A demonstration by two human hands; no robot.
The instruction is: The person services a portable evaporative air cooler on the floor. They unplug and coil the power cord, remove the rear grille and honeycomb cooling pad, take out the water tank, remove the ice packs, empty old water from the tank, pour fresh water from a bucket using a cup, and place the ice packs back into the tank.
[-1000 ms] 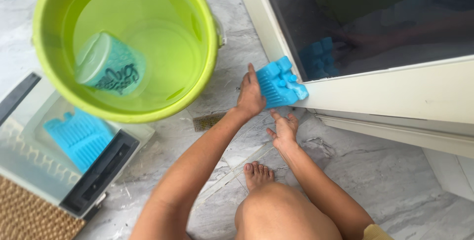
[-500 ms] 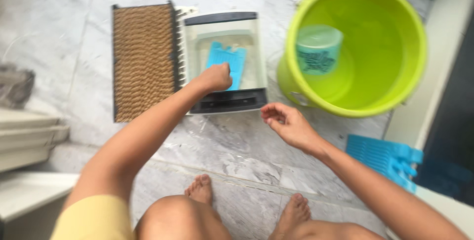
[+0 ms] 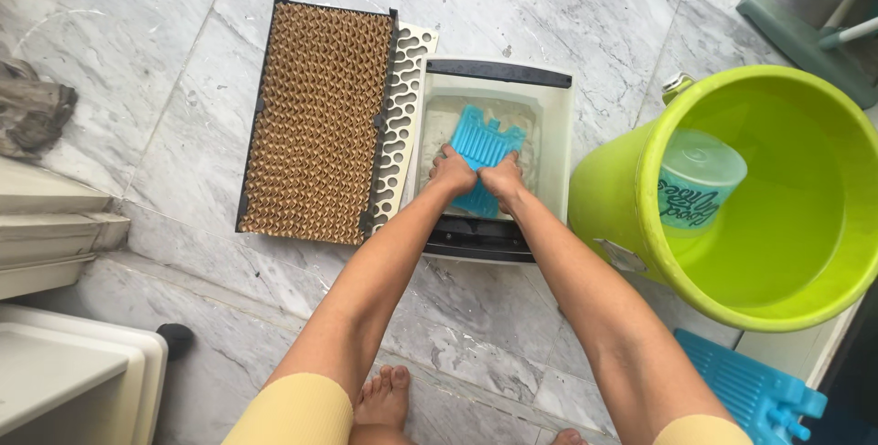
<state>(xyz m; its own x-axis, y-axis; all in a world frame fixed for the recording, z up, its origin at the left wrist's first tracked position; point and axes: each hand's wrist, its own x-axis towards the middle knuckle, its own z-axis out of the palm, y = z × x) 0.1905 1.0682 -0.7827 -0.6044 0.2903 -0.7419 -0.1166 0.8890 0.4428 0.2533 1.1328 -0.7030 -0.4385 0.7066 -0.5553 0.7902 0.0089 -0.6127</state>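
At the far left, a brown honeycomb pad [image 3: 315, 123] in its dark frame is lying flat on the marble floor [image 3: 585, 15], a perforated white panel [image 3: 402, 116] tucked just beside it. Next, your left hand [image 3: 452, 172] and right hand [image 3: 503, 180] are both reaching into the pale water tray [image 3: 558, 143], each gripping the near end of the blue ribbed ice pack [image 3: 483, 154]. Its long axis is running away from you, so both hands are equally near. Further right, the green bucket [image 3: 640, 198] is holding a mint cup [image 3: 700, 180].
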